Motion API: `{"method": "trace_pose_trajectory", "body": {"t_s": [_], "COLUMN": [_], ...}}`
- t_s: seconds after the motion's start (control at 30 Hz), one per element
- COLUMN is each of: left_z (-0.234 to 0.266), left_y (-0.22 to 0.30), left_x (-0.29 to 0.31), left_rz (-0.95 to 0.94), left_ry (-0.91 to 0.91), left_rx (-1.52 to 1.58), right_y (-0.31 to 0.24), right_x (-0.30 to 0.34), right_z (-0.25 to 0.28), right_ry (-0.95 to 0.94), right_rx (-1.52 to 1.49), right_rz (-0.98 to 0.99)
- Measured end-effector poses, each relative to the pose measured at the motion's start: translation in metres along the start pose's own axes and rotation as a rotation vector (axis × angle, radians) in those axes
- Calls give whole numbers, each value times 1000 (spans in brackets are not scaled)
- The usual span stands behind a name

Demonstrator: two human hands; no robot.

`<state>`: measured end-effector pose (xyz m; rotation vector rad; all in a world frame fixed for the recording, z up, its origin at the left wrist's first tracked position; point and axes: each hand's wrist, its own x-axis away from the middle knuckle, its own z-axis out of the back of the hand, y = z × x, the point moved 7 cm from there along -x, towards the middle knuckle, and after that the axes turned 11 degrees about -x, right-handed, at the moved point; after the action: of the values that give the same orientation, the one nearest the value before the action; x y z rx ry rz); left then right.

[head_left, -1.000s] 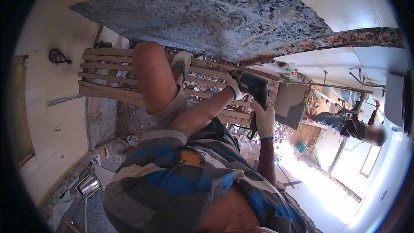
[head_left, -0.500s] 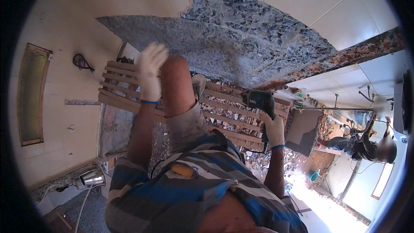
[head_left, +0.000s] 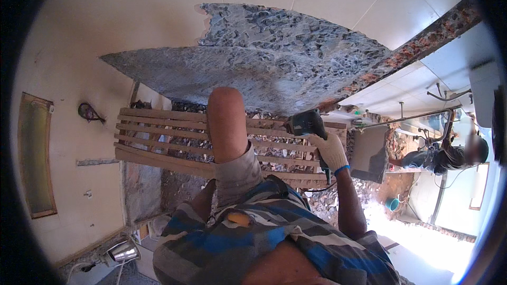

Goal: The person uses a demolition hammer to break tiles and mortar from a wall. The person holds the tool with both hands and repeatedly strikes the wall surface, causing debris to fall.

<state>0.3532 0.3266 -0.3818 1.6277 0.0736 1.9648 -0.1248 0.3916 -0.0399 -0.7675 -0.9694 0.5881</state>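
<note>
A white knit glove covers my right hand [head_left: 329,149], whose fingers wrap round the rear handle of a dark green and black power tool [head_left: 307,123], by its look a hammer drill. Its cord hangs from the handle's lower end. The tool is over the right end of a wooden slatted pallet-like platform [head_left: 179,133], close to the chipped wall. No bit shows clearly. My left forearm [head_left: 202,199] passes behind my raised bare knee, and the left hand is hidden there. Above the platform spreads a rough grey patch [head_left: 296,47] of stripped wall.
Broken rubble [head_left: 179,191] lies below the slats. A grey slab [head_left: 367,150] stands right of the platform. Further right are a co-worker [head_left: 446,154] by metal pipes and a teal bucket [head_left: 392,203]. A shiny metal lamp [head_left: 122,251] is at lower left; a racket-like object [head_left: 90,112] hangs on the left wall.
My left hand was raised beside the knee and has dropped out of sight behind my leg. The right hand still grips the tool. The whole view has shifted slightly.
</note>
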Motion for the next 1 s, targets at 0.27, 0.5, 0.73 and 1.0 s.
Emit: {"method": "trace_pose_trajectory", "body": {"t_s": [0.27, 0.5, 0.73, 1.0], "left_z": [-17, -19, -16, -12], "left_y": [9, 17, 14, 7], "left_x": [-4, -6, -4, 3], "left_rz": [-2, -9, -17, -15], "left_ry": [-16, -17, -8, -10], "left_rx": [47, 2, -7, 0], "right_y": [-10, -12, -16, -20], "right_x": [-12, -8, -2, 1], "right_z": [8, 8, -4, -8], "right_ry": [20, -9, -66, -65], "right_rx": [77, 143, 183, 235], "right_rz": [14, 98, 94, 87]}}
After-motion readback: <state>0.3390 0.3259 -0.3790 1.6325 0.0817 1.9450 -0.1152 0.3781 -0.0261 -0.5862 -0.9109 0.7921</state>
